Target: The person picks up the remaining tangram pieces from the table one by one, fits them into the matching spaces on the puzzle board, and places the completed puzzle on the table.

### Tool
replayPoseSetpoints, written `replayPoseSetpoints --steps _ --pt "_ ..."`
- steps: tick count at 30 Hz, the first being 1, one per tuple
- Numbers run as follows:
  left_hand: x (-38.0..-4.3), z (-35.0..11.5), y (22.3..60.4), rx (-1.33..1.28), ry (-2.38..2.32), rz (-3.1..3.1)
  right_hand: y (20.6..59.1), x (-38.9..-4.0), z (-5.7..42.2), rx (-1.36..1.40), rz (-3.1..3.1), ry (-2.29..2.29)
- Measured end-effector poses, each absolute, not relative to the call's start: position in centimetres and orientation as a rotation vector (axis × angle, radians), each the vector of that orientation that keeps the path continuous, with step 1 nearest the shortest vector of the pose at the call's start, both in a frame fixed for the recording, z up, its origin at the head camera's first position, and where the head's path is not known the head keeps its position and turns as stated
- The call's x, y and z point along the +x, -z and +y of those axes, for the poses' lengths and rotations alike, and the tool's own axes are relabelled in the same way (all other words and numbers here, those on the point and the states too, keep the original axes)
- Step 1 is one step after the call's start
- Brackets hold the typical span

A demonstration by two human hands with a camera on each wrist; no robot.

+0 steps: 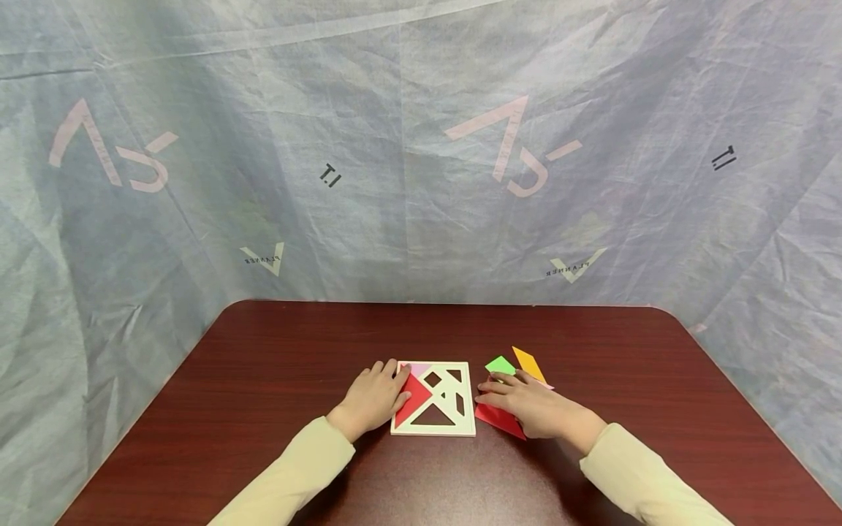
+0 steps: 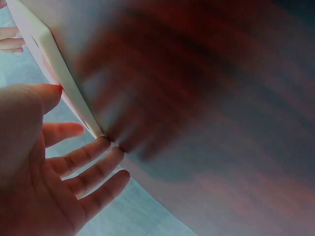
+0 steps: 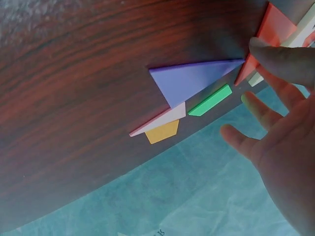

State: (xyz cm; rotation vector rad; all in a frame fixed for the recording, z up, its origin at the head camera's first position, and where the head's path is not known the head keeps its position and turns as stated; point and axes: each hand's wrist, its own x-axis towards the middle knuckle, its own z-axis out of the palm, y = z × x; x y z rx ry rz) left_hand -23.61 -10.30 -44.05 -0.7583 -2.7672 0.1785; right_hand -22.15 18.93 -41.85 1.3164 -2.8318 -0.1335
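A white tangram tray (image 1: 471,431) lies on the table with a red triangle (image 1: 411,400) and a pink piece (image 1: 418,367) set in it. My left hand (image 1: 373,396) rests at the tray's left edge, fingers extended, thumb over the red triangle. Beside the tray's right edge, my right hand (image 1: 533,403) holds a second red triangle (image 1: 501,419) between thumb and index finger. In the right wrist view, the thumb lies against this triangle's edge (image 3: 273,23), while the other fingers are spread. Near it is a purple triangle (image 3: 189,81), hidden under the hand in the head view.
Beyond my right hand lie a green piece (image 1: 498,364) and an orange piece (image 1: 528,364). A pink triangle (image 3: 165,118) sits between the purple and orange pieces. The tray has several vacant dark cutouts. A grey cloth (image 1: 395,146) hangs behind the dark red wooden table (image 1: 296,336).
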Motion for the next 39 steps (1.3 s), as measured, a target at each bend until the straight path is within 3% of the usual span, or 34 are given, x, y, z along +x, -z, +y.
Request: replayPoseSetpoints --steps 39 --pt "-23.60 -10.44 44.22 -0.775 -0.162 -2.762 41.83 -22.38 19.07 1.263 -2.826 -0.013"
